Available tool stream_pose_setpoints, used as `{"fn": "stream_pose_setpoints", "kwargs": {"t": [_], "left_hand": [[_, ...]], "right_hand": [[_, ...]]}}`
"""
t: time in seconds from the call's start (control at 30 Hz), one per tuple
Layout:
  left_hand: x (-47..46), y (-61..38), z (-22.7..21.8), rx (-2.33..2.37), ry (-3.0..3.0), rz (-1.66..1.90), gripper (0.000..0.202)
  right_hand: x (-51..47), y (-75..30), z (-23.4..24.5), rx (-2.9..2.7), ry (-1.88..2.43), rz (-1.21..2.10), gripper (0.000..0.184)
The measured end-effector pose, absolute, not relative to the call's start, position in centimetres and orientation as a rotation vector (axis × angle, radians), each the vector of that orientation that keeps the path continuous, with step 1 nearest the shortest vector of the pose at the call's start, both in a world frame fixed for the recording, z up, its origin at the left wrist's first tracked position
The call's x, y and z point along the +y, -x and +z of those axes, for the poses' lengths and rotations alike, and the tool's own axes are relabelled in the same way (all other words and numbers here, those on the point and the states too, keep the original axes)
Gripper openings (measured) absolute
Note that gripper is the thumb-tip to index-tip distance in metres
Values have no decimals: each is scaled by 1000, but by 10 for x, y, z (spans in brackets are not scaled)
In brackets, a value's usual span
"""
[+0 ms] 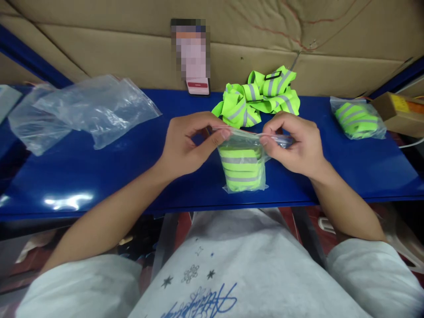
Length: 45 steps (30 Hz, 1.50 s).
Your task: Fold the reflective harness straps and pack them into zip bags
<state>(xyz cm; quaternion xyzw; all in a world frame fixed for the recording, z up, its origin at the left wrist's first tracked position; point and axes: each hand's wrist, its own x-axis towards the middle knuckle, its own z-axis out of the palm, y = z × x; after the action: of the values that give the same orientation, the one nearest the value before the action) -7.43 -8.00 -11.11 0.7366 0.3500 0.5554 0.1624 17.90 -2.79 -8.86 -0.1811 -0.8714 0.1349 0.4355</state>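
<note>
A clear plastic bag holding a folded neon-yellow reflective strap stands on the blue shelf in front of me. My left hand pinches the bag's top edge at its left end, fingers closed. At the right end of that edge, my right hand pinches it the same way. Just behind the hands lies a loose pile of neon-yellow reflective straps.
Several empty clear bags lie at the left of the shelf. A filled bag of straps sits at the right, beside a cardboard box. A phone leans against the cardboard wall behind.
</note>
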Motion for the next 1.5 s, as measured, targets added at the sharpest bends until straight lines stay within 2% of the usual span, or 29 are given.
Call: {"fn": "stream_pose_setpoints", "kwargs": {"t": [0.33, 0.53, 0.7, 0.93, 1.2, 1.33, 1.5], "left_hand": [[-90, 64, -105, 908, -2388, 1634, 11], [-105, 58, -97, 989, -2491, 1581, 17], [-105, 58, -97, 925, -2502, 1596, 26], [-108, 57, -96, 945, -2541, 1564, 25], [-111, 55, -96, 902, -2515, 1563, 29], [-110, 51, -94, 875, -2446, 1610, 26], [-107, 53, -96, 922, -2293, 1668, 18]], "right_hand": [[-46, -178, -74, -2263, 402, 63, 9], [-56, -178, -68, -2291, 393, 34, 2], [-58, -178, -68, -2292, 418, 9, 5], [-58, -177, -67, -2297, 382, 35, 1], [-65, -177, -64, -2331, 387, -46, 5], [-64, -176, -65, -2331, 372, 85, 6], [-57, -177, -69, -2345, 334, 300, 15]]}}
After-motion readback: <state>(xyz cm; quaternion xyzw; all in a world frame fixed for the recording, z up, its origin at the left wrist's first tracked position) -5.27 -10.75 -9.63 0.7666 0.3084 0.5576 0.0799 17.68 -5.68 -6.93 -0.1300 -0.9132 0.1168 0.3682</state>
